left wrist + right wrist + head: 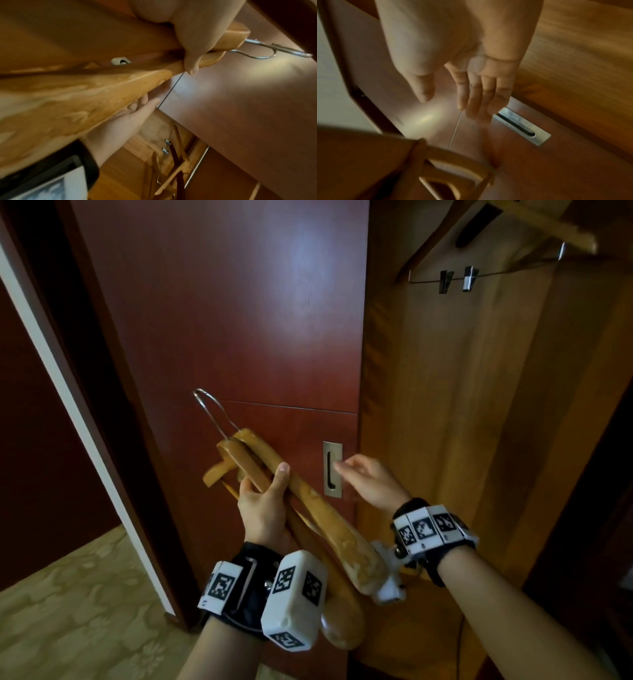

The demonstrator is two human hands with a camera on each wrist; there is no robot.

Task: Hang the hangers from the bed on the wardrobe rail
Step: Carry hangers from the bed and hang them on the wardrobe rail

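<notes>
— Item one, held stock?
— Bundle of light-brown wooden hangers with metal hooks (308, 508), grasped in the left hand (262, 508), thumb across the wood, hooks pointing up-left before the reddish-brown wardrobe door (222, 320).
— Right hand (370, 481)?
— Released, fingers extended, holding nothing, fingertips at the recessed brushed-metal door handle (332, 469).
— Already stored?
— Wooden clip hangers (496, 251), hanging upper right inside the tan wardrobe interior (462, 405). Patterned beige carpet (68, 611) below.
</notes>
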